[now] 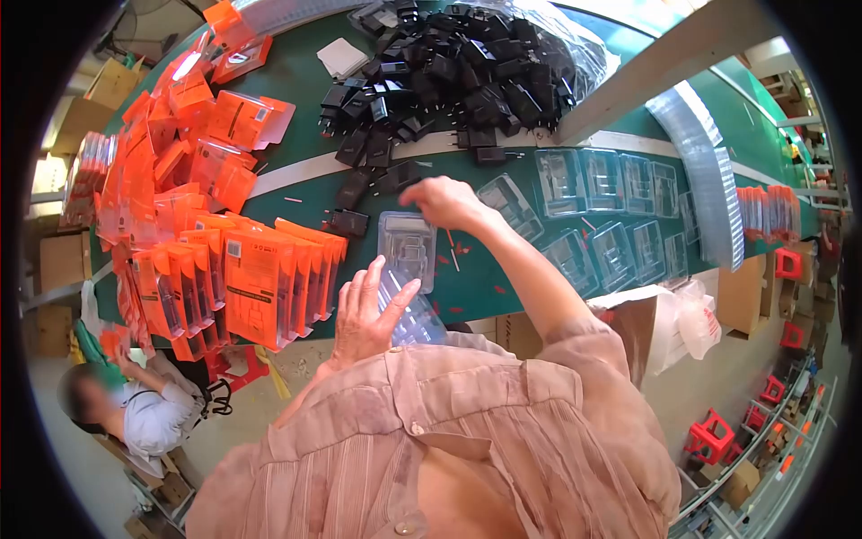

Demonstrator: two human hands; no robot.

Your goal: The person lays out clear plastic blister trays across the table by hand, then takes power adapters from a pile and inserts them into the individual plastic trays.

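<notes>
My left hand (361,313) grips a stack of nested clear plastic trays (411,314) at the table's front edge, its thumb over the near side and its fingers along the left. Just beyond lies a single clear plastic tray (407,251) with moulded hollows, flat on the green table. Over that tray's far edge reaches my right hand (446,203), palm down, fingers loosely bent and apart, with nothing visible in them. Its fingertips are beside a black plug charger (398,177); contact cannot be made out. Another black charger (347,222) lies to the left.
A large heap of black chargers (458,72) covers the back. Orange packages (269,278) crowd the left. Clear trays (615,256) lie in rows at right, near a slanted post (664,72). A seated person (153,404) is at lower left, red stools (711,436) at lower right.
</notes>
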